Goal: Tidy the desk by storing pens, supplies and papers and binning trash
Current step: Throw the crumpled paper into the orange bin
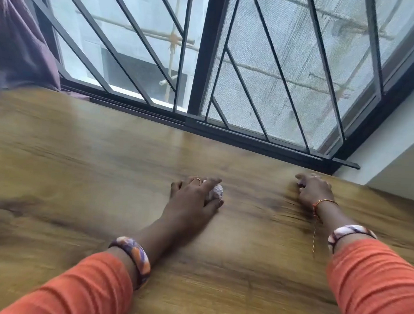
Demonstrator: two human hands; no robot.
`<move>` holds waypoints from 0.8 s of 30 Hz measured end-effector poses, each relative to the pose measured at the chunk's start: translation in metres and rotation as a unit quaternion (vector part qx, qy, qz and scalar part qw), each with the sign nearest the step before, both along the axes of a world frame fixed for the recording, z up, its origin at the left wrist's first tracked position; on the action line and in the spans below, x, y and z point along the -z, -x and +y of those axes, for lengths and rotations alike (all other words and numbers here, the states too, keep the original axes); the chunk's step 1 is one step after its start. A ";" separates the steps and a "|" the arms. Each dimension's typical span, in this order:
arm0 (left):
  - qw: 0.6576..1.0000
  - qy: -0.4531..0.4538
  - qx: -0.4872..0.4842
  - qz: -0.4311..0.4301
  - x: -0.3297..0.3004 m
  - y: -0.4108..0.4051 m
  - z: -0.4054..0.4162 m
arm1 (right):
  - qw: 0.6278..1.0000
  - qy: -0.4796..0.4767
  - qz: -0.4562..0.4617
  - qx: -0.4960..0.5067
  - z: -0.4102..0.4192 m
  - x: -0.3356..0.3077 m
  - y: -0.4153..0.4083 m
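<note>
**Operator:** On the brown wood-grain worktop (83, 164), near the barred window (204, 62), my left hand (195, 196) curls round a small crumpled white paper ball (216, 192), thumb and forefinger pinching it against the surface.

**Colleague:** And the right?

**Operator:** My right hand (314, 192) sits well apart, fingers curled over something pale at the fingertips; the blur stops me telling what it is, or whether it is truly gripped.

**Colleague:** Which step is this?

**Operator:** Gathering trash, I judge. No bin is in view, so next I must lift both hands and turn to find one.
</note>
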State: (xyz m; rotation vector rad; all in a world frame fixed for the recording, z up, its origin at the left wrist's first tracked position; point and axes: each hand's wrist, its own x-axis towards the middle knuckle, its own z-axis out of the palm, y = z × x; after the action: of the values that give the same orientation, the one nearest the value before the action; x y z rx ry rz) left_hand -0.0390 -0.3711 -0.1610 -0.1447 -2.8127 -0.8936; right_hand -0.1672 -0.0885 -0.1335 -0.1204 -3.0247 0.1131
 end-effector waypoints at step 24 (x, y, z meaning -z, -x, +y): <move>0.908 0.059 0.409 -0.069 -0.043 -0.136 0.163 | 0.937 0.331 -0.101 -0.037 0.086 -0.028 -0.376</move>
State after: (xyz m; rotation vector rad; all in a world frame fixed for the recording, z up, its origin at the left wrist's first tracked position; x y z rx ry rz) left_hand 0.0973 -0.2081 -0.1182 -1.4054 -2.9193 -0.8743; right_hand 0.2089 -0.0021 -0.1057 -0.0735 -3.0420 1.1893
